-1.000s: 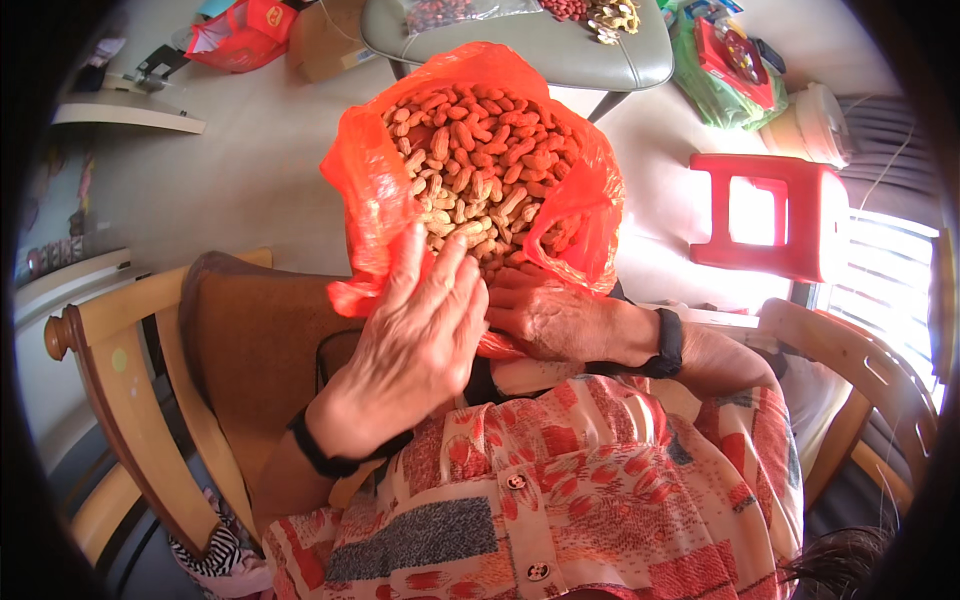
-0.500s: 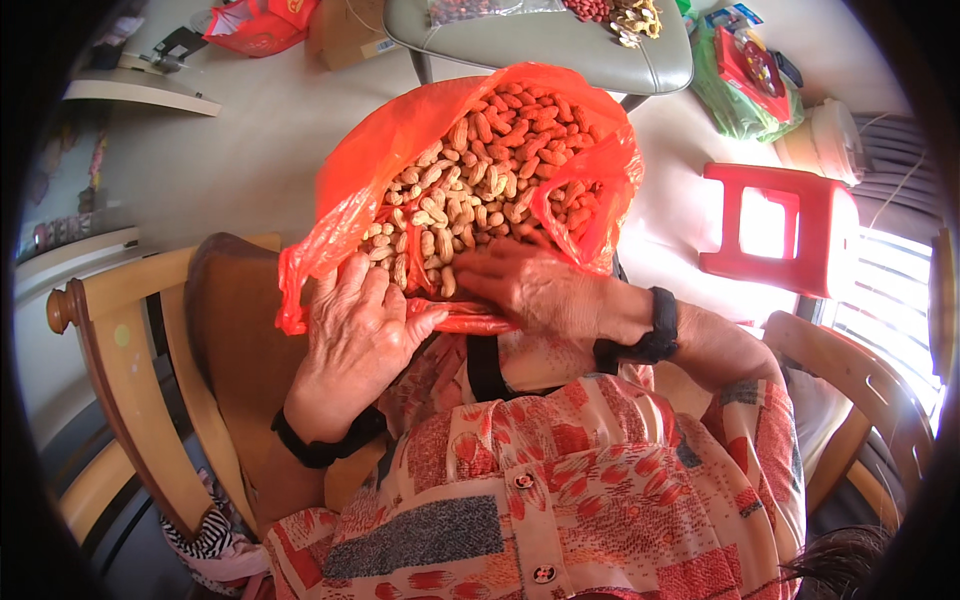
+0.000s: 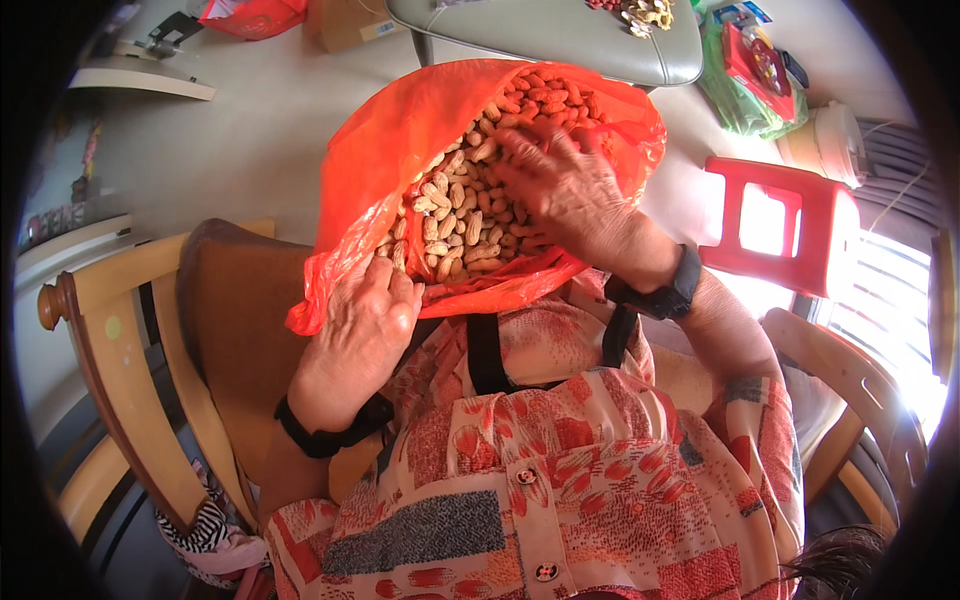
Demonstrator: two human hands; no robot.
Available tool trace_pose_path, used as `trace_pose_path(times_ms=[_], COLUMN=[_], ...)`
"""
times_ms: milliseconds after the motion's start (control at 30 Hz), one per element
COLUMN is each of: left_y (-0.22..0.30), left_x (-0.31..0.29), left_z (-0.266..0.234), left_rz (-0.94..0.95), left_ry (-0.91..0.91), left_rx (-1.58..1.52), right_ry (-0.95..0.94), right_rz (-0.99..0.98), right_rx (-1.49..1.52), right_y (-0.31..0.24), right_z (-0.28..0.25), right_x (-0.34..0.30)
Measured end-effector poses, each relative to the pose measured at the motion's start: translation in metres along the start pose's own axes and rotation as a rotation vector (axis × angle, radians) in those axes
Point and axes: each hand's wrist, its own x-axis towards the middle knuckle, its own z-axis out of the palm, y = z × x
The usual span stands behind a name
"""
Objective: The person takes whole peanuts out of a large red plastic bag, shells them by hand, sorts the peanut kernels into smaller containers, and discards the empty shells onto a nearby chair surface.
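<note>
A large red plastic bag (image 3: 385,150) lies open in front of me, filled with unshelled peanuts (image 3: 462,215). At the bag's near left rim, my left hand (image 3: 358,335) is closed on the plastic, its fingertips partly hidden in the folds. My right hand (image 3: 572,195) reaches over the right side of the opening. Its fingers are spread and rest on the peanuts, covering some of them. Red plastic shades the peanuts at the far end.
A grey-green padded seat (image 3: 560,40) with dried goods on it stands beyond the bag. To the right are a red plastic stool (image 3: 730,215) and a green bag (image 3: 735,105). Wooden chairs flank me, the left one (image 3: 105,300) nearer the bag. A cardboard box (image 3: 345,25) sits at the back.
My right hand has moved away from the bag's near edge, up and right onto the farther peanuts. The bag's right side has spread outward, while my left hand keeps to the near left rim.
</note>
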Motion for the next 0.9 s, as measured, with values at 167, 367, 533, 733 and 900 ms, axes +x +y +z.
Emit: trace_pose_path(times_ms=[167,367,533,733,900], left_y=[-0.002,-0.012,-0.018,-0.011,-0.012], left_x=[-0.001,0.027,0.03,0.026,0.049], left_z=[0.007,0.019,0.019,0.025,0.027], left_rz=[-0.111,-0.023,-0.202,-0.182,0.058], left_ry=[-0.086,0.088,-0.072,-0.026,0.103], left_rx=[-0.061,-0.093,-0.037,-0.148,0.017], right_ry=[-0.012,0.013,-0.135,-0.178,-0.217], right_rz=[0.182,-0.124,-0.218,-0.23,-0.197], right_rx=[0.087,0.398,0.477,0.633,0.67], right_y=[0.008,-0.033,-0.035,-0.043,-0.042], right_z=[-0.005,-0.004,0.006,-0.002,-0.006], right_x=[-0.011,-0.016,-0.03,-0.049,-0.049])
